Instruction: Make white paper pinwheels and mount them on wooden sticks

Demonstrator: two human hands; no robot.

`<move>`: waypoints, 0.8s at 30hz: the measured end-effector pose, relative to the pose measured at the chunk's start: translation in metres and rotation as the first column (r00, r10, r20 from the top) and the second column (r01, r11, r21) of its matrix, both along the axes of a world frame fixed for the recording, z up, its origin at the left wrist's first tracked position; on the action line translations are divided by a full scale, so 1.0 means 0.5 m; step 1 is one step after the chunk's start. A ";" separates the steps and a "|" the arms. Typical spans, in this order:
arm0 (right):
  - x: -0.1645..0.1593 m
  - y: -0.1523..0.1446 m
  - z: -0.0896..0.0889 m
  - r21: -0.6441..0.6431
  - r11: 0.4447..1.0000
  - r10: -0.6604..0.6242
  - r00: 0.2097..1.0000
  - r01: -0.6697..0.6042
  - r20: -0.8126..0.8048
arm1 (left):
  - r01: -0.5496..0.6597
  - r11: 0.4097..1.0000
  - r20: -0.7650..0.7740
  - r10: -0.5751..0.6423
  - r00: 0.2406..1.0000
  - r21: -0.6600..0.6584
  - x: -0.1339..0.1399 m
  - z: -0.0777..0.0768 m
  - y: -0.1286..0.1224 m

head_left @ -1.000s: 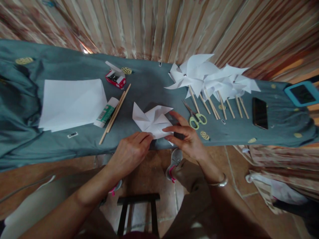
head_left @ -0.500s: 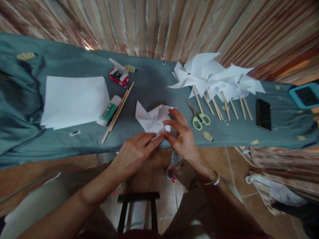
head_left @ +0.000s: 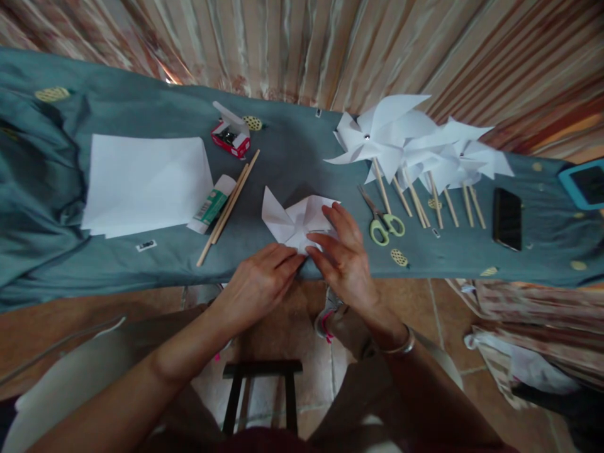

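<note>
A white paper pinwheel (head_left: 298, 220) without a stick lies near the front edge of the cloth, its blades folded toward the middle. My left hand (head_left: 264, 274) grips its near edge between thumb and fingers. On its right side, my right hand (head_left: 346, 261) holds the paper with curved fingers, thumb and index close to the near blade. Both hands' fingertips partly cover the lower blades. Just right of my right hand are scissors with green handles (head_left: 379, 231). To the left, wooden sticks (head_left: 231, 204) lie beside a green and white glue stick (head_left: 212, 204).
A stack of white paper (head_left: 146, 182) lies at the left. Behind the sticks stands an open red box (head_left: 231, 139) of small metal pieces. Finished pinwheels (head_left: 391, 135) on sticks lie at the back right, near a black phone (head_left: 508, 219) and a blue-framed device (head_left: 585, 184).
My left hand's fingers have drawn in from lying across the paper to pinching its near edge. My right hand stays on the paper's right side. The view has shifted slightly.
</note>
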State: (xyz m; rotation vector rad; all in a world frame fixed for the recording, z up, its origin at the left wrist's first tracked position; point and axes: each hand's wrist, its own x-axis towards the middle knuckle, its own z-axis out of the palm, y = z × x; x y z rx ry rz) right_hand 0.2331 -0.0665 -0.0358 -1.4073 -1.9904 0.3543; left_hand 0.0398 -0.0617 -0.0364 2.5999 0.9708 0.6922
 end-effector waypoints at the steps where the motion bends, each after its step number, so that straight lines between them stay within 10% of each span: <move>1: -0.001 0.000 -0.001 -0.007 1.000 -0.002 1.000 0.002 0.000 | -0.003 1.000 0.010 0.003 1.000 -0.012 0.000 -0.001 0.000; 24: -0.006 -0.004 -0.006 -0.036 0.999 0.010 0.992 -0.005 0.124 | -0.004 0.997 0.020 0.006 1.000 -0.083 -0.002 -0.002 0.002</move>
